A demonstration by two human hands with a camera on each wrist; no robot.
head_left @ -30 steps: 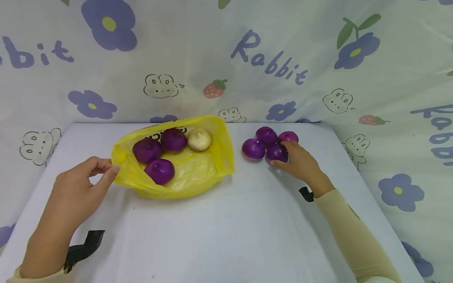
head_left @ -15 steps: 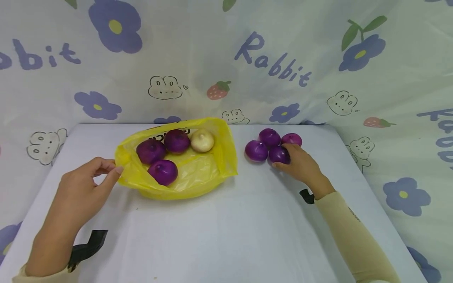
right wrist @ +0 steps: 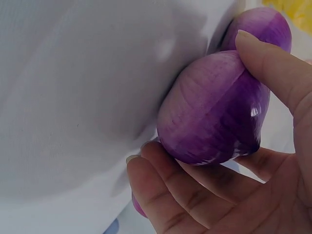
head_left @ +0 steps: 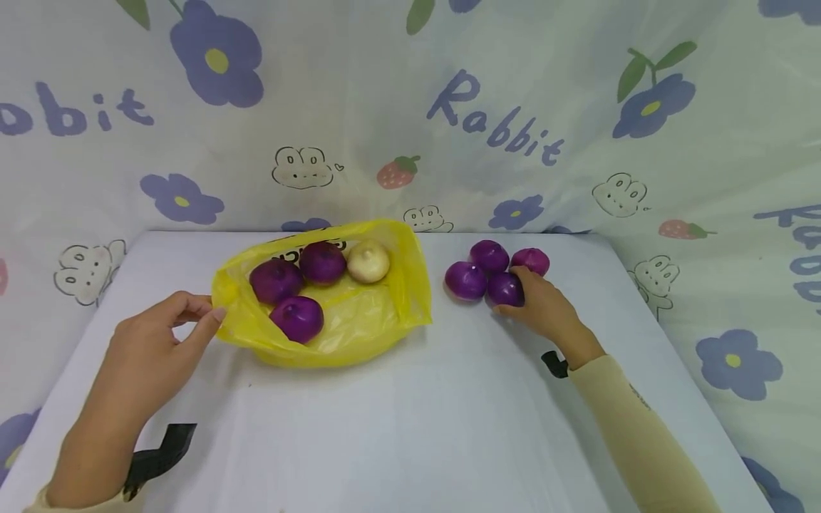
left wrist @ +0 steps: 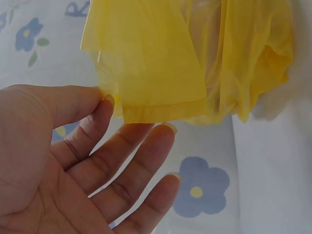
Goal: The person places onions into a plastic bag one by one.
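A yellow plastic bag [head_left: 346, 353] lies with its mouth wide, and my left hand [head_left: 157, 349] pinches its left rim between thumb and index finger. The other left fingers [left wrist: 146, 165] are spread below the bag's edge. Inside it sit three purple onions, one of them nearest the front [head_left: 297, 318], and a pale onion [head_left: 368, 261]. At the right, my right hand [head_left: 545, 306] holds a purple onion [right wrist: 214, 112] between its thumb and fingers. That onion is the front one of a small cluster on the table.
Beside the held onion are a left onion [head_left: 465, 281], a back onion [head_left: 489, 256] and a pinkish one [head_left: 531, 261]. The white table [head_left: 398, 442] ends at a patterned cloth [head_left: 359, 107] behind. Black straps [head_left: 160, 452] show at both wrists.
The head view has shifted slightly, so everything sits a little lower and farther right in it. Both hands keep their places at the bag's rim and the front onion.
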